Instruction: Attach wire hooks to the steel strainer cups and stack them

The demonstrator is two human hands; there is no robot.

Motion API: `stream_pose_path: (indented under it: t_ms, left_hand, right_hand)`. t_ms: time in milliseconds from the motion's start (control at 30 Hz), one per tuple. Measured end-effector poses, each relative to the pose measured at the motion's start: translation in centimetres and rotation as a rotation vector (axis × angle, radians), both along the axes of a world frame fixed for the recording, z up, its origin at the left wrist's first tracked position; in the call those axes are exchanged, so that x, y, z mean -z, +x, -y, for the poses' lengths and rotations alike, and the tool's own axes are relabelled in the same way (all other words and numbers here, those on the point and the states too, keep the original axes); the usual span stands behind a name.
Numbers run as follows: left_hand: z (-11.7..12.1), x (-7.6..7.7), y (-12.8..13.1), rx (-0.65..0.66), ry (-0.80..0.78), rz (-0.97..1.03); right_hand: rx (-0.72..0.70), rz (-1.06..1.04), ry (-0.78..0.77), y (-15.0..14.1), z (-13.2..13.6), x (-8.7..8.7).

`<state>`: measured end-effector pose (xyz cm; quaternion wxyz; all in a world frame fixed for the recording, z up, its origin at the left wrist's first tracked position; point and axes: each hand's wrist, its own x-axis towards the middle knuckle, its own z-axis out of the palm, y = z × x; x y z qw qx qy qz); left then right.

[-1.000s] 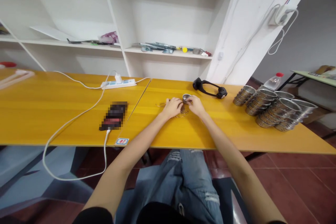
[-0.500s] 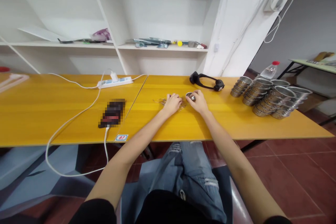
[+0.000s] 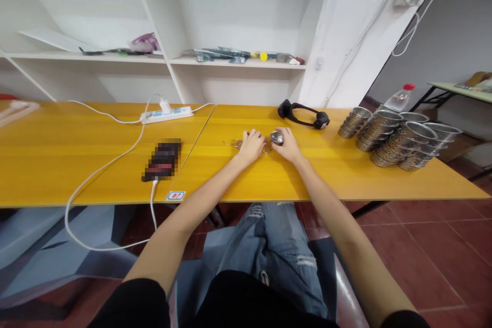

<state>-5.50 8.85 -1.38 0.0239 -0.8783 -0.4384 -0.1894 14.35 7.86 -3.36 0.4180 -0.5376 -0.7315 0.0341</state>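
My left hand [image 3: 251, 146] rests on a loose heap of thin metal wire pieces [image 3: 237, 144], palm down with fingers bent and a little apart. Its fingertips touch the heap; whether any wire is between them is hidden. More wire pieces show beside its fingers. My right hand [image 3: 289, 144] grips a small shiny metal cup [image 3: 276, 138] between thumb and fingers, just right of the heap. The cup is tilted with its round mouth toward me, and its far side is covered by the fingers.
Stacks of perforated metal cups [image 3: 405, 139] stand on the right of the yellow table [image 3: 326, 179]. A black headset-like band [image 3: 303, 115] lies behind my right hand. A plugged-in phone [image 3: 162, 160] and a power strip [image 3: 167, 114] are leftward. White shelves [image 3: 238, 10] rise behind.
The metal cup has turned in my right hand, so more of its round mouth shows. My left hand's fingers have shifted slightly over the wire heap. The camera view has moved a little.
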Motion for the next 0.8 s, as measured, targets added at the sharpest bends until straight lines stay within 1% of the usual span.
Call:
stream_pose_path:
  t_ms: [133,200,267,300,367,400,433,467,500,567,600,633,667,700,733,767,800]
  left_hand:
    - [0.2,-0.1,0.1,-0.027,-0.024,0.043]
    - [0.2,-0.5,0.0,-0.037,-0.030,0.074]
    - [0.2,-1.4,-0.4,-0.061,-0.018,0.115]
    - [0.3,-2.1,-0.7,-0.073,0.005,0.161]
    - [1.2,-3.7,-1.8,-0.091,0.100,0.328]
    - [2.2,-4.6,-2.6,-0.088,0.170,0.441]
    - [3.6,-5.5,-3.4,-0.084,0.242,0.542]
    - [5.5,-6.4,-4.4,-0.079,0.312,0.619]
    - [7.9,-7.2,-5.4,-0.056,0.365,0.659]
    - [14.0,-8.2,-8.0,-0.009,0.408,0.679]
    - [17.3,-8.4,-9.4,0.032,0.378,0.650]
    - [20.6,-8.1,-10.9,0.077,0.325,0.602]
    - [23.8,-7.5,-12.4,0.114,0.245,0.530]
    - [26.5,-6.6,-13.9,0.146,0.142,0.437]
    - [28.8,-5.3,-15.2,0.144,0.057,0.367]
    - [30.6,-3.7,-16.4,0.073,-0.054,0.286]
    - [31.7,-1.9,-17.4,-0.047,-0.135,0.223]
  right_hand:
    - [-0.025,-0.018,-0.012,-0.2,0.0,0.0]
    - [-0.028,-0.028,-0.023,-0.3,0.1,-0.1]
    - [-0.018,-0.050,-0.007,-0.5,0.6,-0.6]
    - [-0.008,-0.065,0.027,-0.6,0.9,-1.0]
    - [0.021,-0.094,0.159,-1.0,1.8,-2.2]
    - [0.036,-0.100,0.242,-1.3,2.5,-2.9]
    - [0.055,-0.105,0.315,-1.4,3.3,-3.7]
    - [0.067,-0.094,0.360,-1.5,4.4,-4.5]
    - [0.069,-0.074,0.386,-1.4,5.7,-5.3]
    - [0.049,-0.018,0.376,-0.6,9.5,-6.4]
    - [0.033,0.021,0.324,0.2,11.9,-6.6]
    - [0.003,0.069,0.241,1.2,14.8,-6.5]
    - [-0.046,0.127,0.127,2.4,18.0,-6.0]
    - [-0.089,0.188,-0.020,3.7,21.3,-5.2]
    - [-0.070,0.213,-0.165,5.1,24.7,-4.0]
    - [0.008,0.198,-0.282,6.4,28.0,-2.5]
    - [0.127,0.140,-0.369,7.7,30.9,-0.8]
